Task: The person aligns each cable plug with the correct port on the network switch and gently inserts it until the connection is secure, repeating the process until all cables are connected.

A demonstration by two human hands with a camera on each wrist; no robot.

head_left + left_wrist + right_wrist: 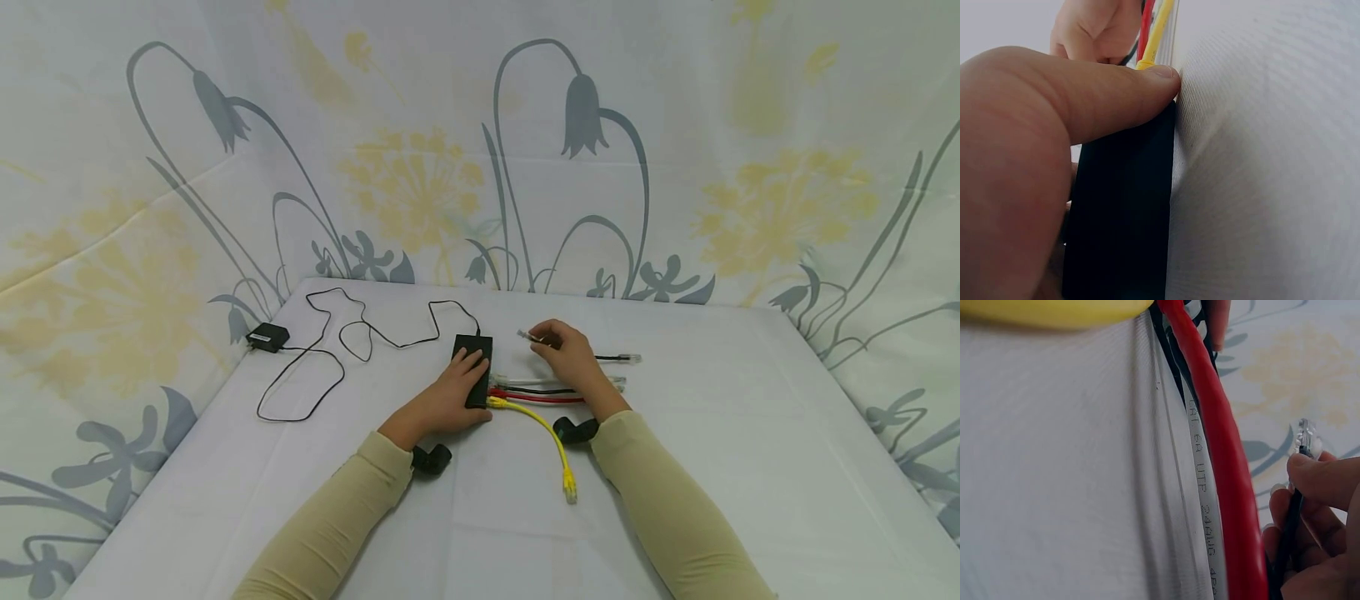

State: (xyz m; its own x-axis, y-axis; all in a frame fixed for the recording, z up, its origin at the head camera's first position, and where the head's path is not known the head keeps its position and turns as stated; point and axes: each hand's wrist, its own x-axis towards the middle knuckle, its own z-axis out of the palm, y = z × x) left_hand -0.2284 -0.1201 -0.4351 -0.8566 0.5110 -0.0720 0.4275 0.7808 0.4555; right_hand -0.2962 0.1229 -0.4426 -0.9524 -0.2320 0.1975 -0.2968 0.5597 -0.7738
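Observation:
A black network switch (483, 346) lies on the table, with white, black, red and yellow network cables running from its right side. My left hand (453, 392) holds it, fingers spread over the top and thumb (1141, 87) against its near side by the yellow cable (536, 415). To the right, my right hand (566, 354) pinches a black network cable (1291, 531) between thumb and fingers, just behind its clear plug (1305, 434). That plug points left, apart from the switch. The cable's other plug (630, 358) shows beyond the hand. The red cable (1222, 437) crosses the right wrist view.
A black power adapter (267, 337) sits at the table's left edge; its thin cord (390, 342) loops across to the switch's far end. The yellow cable's free plug (571, 492) points toward me. Flowered cloth (420, 125) hangs behind the white table (712, 400).

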